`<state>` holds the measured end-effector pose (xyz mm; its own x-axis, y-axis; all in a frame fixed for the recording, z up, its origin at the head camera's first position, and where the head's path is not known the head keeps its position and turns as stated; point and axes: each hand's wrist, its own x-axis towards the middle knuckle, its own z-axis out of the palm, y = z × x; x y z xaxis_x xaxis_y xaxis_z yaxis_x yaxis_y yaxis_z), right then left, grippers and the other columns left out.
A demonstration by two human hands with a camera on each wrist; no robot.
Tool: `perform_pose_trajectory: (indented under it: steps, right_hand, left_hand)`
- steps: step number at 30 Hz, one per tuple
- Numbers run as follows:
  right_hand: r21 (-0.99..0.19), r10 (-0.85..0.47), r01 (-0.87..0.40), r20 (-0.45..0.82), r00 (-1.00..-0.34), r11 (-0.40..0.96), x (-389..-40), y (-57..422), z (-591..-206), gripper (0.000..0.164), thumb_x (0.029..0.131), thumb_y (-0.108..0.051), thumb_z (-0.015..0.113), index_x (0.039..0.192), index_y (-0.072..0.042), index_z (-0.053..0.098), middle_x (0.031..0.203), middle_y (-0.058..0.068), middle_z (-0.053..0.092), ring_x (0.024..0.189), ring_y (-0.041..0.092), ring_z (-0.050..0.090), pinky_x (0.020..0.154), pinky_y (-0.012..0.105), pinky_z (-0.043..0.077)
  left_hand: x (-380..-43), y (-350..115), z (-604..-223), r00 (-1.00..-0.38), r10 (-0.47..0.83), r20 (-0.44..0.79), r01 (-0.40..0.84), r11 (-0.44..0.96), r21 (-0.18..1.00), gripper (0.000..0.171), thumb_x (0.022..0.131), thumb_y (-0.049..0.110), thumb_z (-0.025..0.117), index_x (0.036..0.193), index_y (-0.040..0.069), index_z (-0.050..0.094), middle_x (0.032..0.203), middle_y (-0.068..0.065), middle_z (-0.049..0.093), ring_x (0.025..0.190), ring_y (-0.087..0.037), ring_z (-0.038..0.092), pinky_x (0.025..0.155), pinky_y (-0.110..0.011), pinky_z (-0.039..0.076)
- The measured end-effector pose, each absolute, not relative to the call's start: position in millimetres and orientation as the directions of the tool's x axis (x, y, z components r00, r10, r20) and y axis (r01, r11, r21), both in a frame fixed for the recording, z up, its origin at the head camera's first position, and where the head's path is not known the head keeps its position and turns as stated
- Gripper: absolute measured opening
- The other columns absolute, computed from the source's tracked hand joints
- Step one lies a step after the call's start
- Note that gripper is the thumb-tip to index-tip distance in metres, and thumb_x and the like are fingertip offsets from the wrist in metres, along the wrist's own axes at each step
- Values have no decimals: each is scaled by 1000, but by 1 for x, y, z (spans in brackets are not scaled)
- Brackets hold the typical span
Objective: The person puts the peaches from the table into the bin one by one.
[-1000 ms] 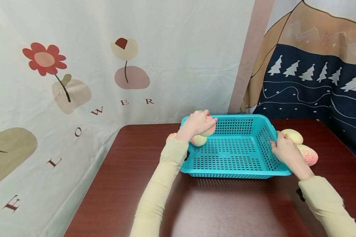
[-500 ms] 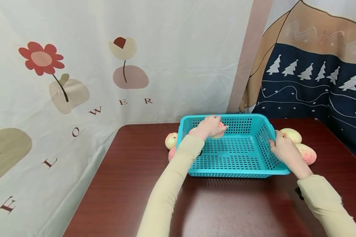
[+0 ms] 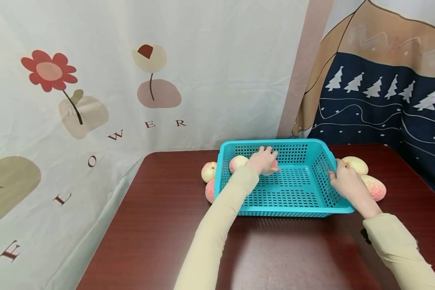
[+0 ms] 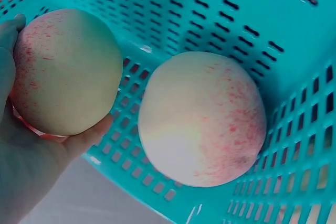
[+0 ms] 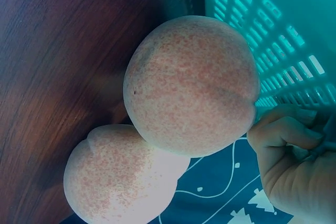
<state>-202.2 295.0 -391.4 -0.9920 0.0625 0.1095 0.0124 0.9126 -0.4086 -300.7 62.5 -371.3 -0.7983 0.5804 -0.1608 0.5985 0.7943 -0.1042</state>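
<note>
A turquoise plastic basket (image 3: 282,211) with slotted walls stands on the table. Inside, at its left end, lies a pale pink-flecked peach (image 4: 205,119). Next to it is a second peach (image 4: 68,72), touched by my left hand (image 3: 262,161); the fingers look spread over it and the thumb lies along its side. My left palm hides most of that peach in the head view. At the basket's right rim my right hand (image 3: 349,185) grips the edge with curled fingers. Close beside that hand, outside the basket, sit two peaches, one yellowish (image 3: 355,165) and one pinker (image 3: 374,188).
Two more peaches, one yellowish (image 3: 209,172) and one pink (image 3: 210,191), rest against the basket's left outer side. The dark red-brown table (image 3: 159,225) extends toward the front. Behind it hangs a printed cloth (image 3: 217,72) with flowers, letters and trees.
My left hand has moved right and down into the basket with its peach, and its fingers have spread. The other peach inside is now uncovered. My right hand stays on the rim.
</note>
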Motion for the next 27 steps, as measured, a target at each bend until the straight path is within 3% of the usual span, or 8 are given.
perform_pose_trajectory:
  steps: [9, 19, 27]
  right_hand:
    - [-410, 66, 12, 118, -991, 912, -203, 295, -393, 57, 94, -14, 42, 133, 21, 20, 103, 45, 51, 74, 47, 62, 54, 47, 52]
    - [-413, 68, 12, 119, -991, 911, -203, 294, -393, 57, 94, -14, 42, 133, 21, 20, 106, 46, 49, 78, 48, 62, 58, 51, 51]
    - [-423, 74, 27, 95, -993, 906, -202, 294, -392, 58, 94, -14, 41, 134, 21, 17, 101, 45, 51, 68, 44, 63, 47, 41, 51]
  left_hand:
    - [-305, 58, -387, -819, 551, -162, 572, 807, -146, 63, 89, 54, 46, 141, 21, 33, 146, -8, 30, 129, -28, 34, 93, -33, 46]
    - [-307, 56, -391, -822, 553, -141, 570, 806, -161, 61, 89, 53, 46, 140, 23, 34, 145, -7, 31, 129, -25, 35, 96, -34, 43]
    - [-304, 57, -387, -822, 548, -157, 569, 805, -168, 58, 89, 54, 45, 139, 25, 36, 144, -5, 33, 126, -24, 38, 96, -37, 42]
